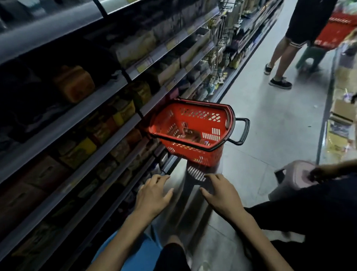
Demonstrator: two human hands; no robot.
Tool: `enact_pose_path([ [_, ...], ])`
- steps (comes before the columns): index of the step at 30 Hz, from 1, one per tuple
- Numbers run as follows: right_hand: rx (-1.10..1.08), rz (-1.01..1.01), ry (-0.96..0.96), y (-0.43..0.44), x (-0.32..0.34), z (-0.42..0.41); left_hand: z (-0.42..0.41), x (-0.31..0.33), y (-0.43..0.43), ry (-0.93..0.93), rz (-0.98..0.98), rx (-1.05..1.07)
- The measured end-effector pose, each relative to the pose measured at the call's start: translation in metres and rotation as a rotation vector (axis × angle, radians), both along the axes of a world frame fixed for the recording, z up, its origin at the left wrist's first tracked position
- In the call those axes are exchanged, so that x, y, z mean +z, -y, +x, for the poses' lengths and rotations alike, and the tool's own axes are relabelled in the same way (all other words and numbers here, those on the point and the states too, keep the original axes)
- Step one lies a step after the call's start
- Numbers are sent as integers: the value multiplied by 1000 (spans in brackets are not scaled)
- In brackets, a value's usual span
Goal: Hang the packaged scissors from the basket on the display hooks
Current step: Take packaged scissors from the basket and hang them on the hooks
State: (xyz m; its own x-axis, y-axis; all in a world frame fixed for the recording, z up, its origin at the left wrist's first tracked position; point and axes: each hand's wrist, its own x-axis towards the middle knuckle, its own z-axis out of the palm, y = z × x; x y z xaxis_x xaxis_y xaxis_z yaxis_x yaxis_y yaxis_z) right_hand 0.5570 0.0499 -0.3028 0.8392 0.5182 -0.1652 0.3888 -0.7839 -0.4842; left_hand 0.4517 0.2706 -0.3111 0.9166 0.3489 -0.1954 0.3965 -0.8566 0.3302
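Both hands [153,194] [221,193] outstretched, fingers relaxed, near red basket [196,153].

red basket [174,123], black handle [243,130]

I count two red baskets: the near basket [195,114] at centre and the far basket [336,32] at far right. Two hands, left hand [153,194] and right hand [221,193]. Two other people: standing person [303,17] far right, second person [330,210] near right. Two stools: pink stool [292,179] near, green stool [311,57] far. Packages [191,133] in the near basket: too blurred to count.
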Motion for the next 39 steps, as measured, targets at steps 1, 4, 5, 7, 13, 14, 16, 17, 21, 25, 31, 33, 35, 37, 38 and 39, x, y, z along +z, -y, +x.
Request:
enact_pose_path([
  [1,7,-15,11,-7,-4,17,17,-2,-5,-14,11,-2],
  [4,22,-66,73,-28,-22,68,68,-15,-24,-36,42,-37],
  [5,17,-80,92,-36,-30,85,86,-19,-31,-46,47,-58],
  [7,8,-120,130,-53,-46,122,125,-32,-46,-57,54,-104],
  [13,22,-286,225,-89,-86,209,231,-77,-99,-145,100,-239],
  [14,17,-310,215,-92,-92,216,243,-82,-105,-183,94,-257],
  [16,24,-334,200,-96,-106,226,264,-92,-117,-234,93,-305],
  [17,41,-353,190,-99,-111,230,273,-97,-123,-261,93,-329],
  [21,88,-441,41,-108,-124,240,295,-123,-142,-330,86,-426],
  [25,99,-418,-76,-127,-131,262,303,-144,-150,-327,68,-456],
  [31,227,-428,-205,-174,-179,323,301,-166,-155,-251,61,-471],
  [33,287,-450,-201,-192,-207,341,300,-169,-156,-214,49,-462],
  [35,340,-499,-176,-206,-236,354,299,-174,-156,-155,35,-440],
  [37,368,-530,-151,-215,-263,361,297,-178,-155,-95,23,-428],
  [38,387,-535,-124,-219,-277,364,297,-180,-155,-68,25,-415],
  [39,409,-539,-95,-221,-288,366,296,-183,-155,-46,29,-402],
])
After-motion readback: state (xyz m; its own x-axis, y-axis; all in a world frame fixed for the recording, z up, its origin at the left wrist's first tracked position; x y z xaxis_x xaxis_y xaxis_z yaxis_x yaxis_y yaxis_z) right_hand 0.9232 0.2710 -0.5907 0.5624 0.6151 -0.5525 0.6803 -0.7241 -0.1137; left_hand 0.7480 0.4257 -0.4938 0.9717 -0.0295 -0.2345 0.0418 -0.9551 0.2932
